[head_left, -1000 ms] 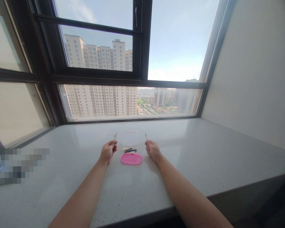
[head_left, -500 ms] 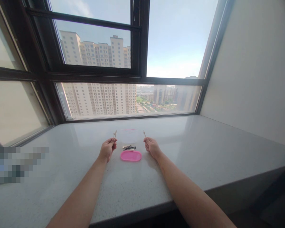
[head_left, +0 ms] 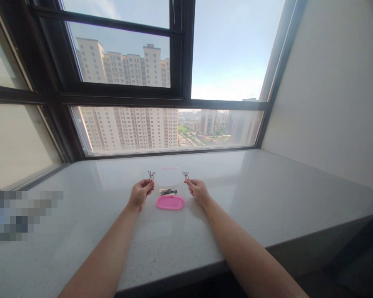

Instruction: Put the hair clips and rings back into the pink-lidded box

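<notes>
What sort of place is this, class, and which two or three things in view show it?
Likely an indoor window nook on a high floor, perhaps in a home: a broad pale ledge runs up to the dark window frame, and outside, the ground lies far below.

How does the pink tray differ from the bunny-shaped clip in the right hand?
The pink tray is larger than the bunny-shaped clip. The tray is a solid oblong, the clip a dark open outline. The tray lies on the counter; the clip is pinched upright in the right hand. Both have curves.
</notes>
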Demonstrator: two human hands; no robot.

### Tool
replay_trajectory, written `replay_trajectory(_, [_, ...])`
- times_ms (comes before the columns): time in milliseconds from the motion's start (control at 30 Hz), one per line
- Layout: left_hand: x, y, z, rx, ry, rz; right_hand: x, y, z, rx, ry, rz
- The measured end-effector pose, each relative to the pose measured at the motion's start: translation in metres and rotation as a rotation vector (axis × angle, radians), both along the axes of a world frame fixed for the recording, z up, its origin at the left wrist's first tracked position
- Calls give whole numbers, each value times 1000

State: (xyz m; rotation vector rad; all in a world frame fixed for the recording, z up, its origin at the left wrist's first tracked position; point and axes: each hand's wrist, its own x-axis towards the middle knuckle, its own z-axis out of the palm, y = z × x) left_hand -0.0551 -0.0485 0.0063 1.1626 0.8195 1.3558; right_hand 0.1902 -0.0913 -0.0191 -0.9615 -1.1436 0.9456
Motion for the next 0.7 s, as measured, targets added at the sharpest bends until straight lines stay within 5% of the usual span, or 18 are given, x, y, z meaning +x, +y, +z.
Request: replay_trajectory(700, [1, -5, 2, 4, 95, -4, -2, -10, 8, 20, -145, -32])
